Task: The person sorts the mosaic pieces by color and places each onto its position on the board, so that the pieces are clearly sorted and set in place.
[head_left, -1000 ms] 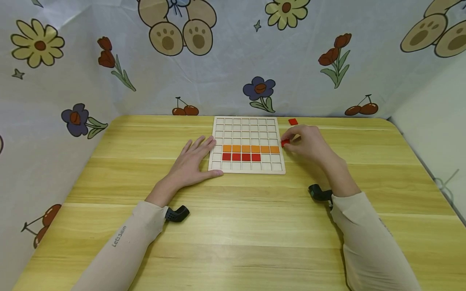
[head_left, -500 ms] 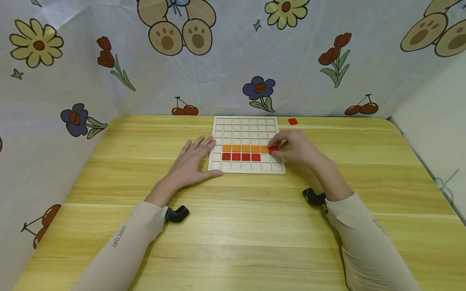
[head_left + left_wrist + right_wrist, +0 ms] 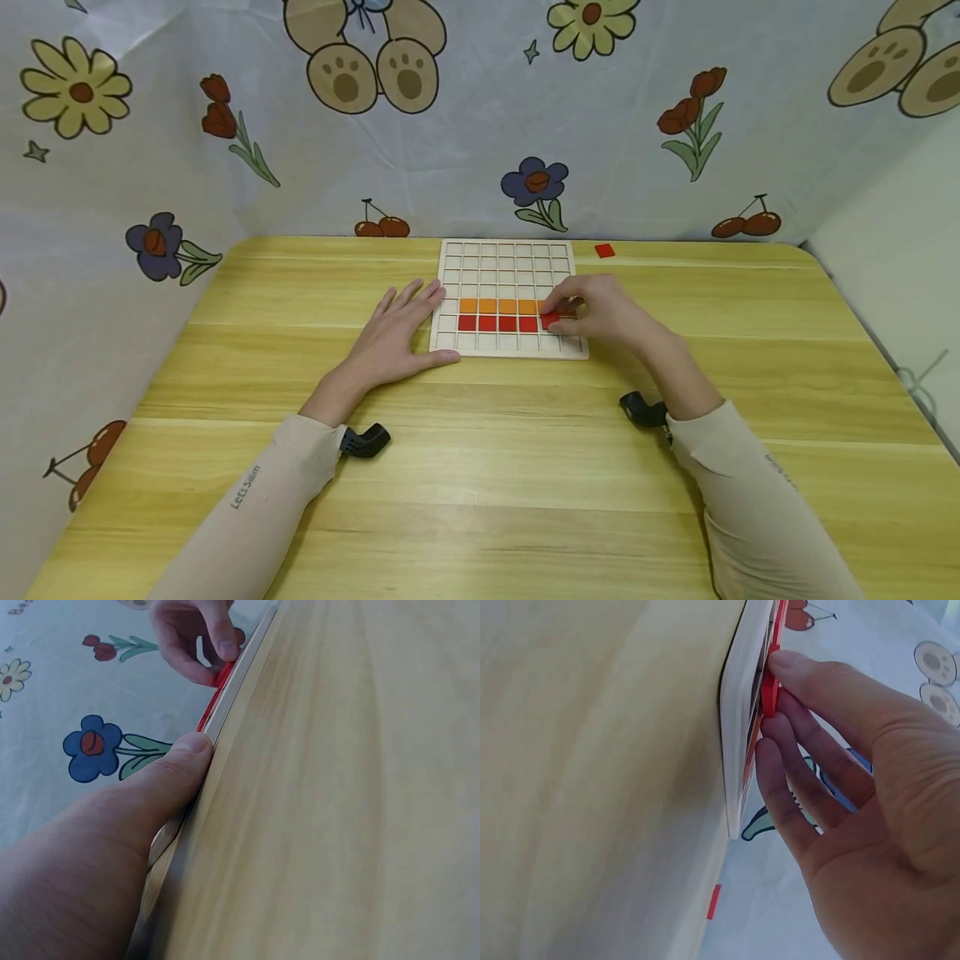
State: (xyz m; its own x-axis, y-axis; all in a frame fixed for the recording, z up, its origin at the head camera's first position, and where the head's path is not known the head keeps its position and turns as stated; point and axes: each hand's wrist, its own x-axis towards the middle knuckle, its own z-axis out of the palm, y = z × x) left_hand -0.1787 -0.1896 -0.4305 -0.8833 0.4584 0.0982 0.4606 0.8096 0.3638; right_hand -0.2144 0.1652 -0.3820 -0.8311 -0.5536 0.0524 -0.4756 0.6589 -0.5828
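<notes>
A pale wooden grid board (image 3: 508, 343) lies on the table, with a row of orange tiles (image 3: 487, 307) and, nearer me, a row of red tiles (image 3: 487, 322). My right hand (image 3: 603, 312) pinches a red square tile (image 3: 551, 320) between thumb and fingers, at the right end of the red row. In the right wrist view this tile (image 3: 769, 691) is tilted against the board's surface. My left hand (image 3: 393, 337) lies with fingers spread at the board's left edge, its thumb (image 3: 191, 746) on the near left corner.
One loose red tile (image 3: 604, 250) lies on the wooden table (image 3: 480, 467) beyond the board's far right corner. A patterned cloth (image 3: 465, 150) hangs along the table's back edge. Each wrist wears a black camera (image 3: 365, 441).
My right hand has carried the red tile leftward from beside the board, across the orange row, to the right end of the red row. My left hand has stayed in place.
</notes>
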